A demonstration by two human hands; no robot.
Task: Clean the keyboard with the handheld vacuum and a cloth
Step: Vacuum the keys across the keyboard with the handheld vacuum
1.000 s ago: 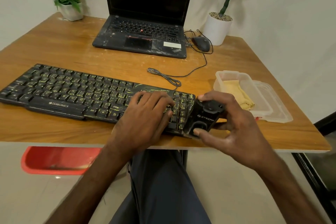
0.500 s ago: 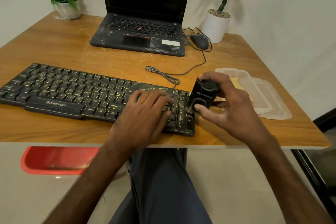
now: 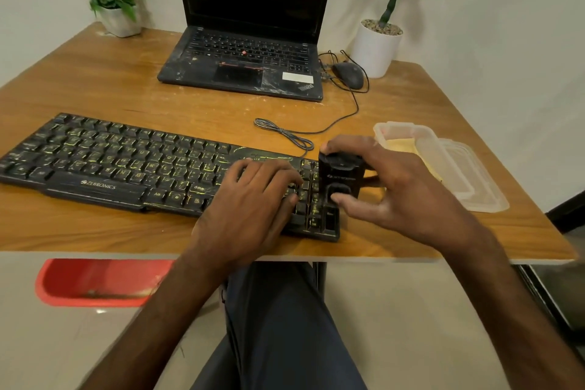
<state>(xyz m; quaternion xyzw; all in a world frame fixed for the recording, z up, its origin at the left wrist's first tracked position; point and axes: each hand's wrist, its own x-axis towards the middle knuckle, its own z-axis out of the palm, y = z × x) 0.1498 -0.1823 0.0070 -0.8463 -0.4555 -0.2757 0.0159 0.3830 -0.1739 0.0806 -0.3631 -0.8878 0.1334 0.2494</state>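
Keyboard (image 3: 126, 165): black, lying along the near edge of the worktop (image 3: 95, 89).
Left hand (image 3: 250, 209): flat with loose fingers on the keyboard's right part, covering the keys there.
Right hand (image 3: 395, 187): grasping the handheld vacuum (image 3: 340, 176), which is upright over the keyboard's right end.
Cloth (image 3: 400, 146): yellow, inside the clear container (image 3: 443, 161), partly hidden behind the right hand.
Around: looped cable (image 3: 285, 134) just behind the keyboard; laptop (image 3: 247, 66) and mouse (image 3: 348, 74) farther back.

Black keyboard (image 3: 126, 165), yellow legends, flat, R end under left hand (image 3: 253, 206). Small black vacuum (image 3: 340, 177) upright at keyboard's R edge, gripped by right hand (image 3: 395, 190). Yellow cloth (image 3: 400, 146) in tub (image 3: 421, 133) just beyond right hand.
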